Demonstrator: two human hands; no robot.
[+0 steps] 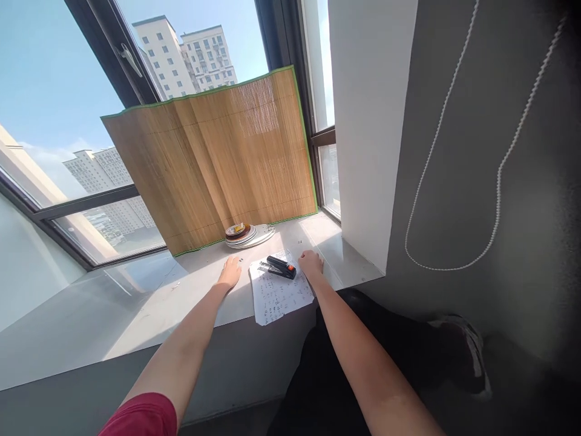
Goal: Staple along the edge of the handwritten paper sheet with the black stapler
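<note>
On the sunlit windowsill (154, 312) lies a white sheet of paper (276, 300) with handwriting on it. A black stapler (281, 266) with an orange mark rests on the paper's upper part, its jaw spread apart. My left hand (230, 272) lies on the sill to the left of the paper, fingers stretched forward, holding nothing. Just right of the stapler, my right hand (311, 264) rests by the paper's right edge with its fingers curled; whatever may be inside them is hidden. Small dark bits lie by my left fingertips.
A stack of plates (240, 235) stands behind the paper. Behind it a bamboo mat (227, 157) leans against the window. A beaded cord (498, 200) hangs at the right, and my dark-clothed leg (385, 327) is below the sill.
</note>
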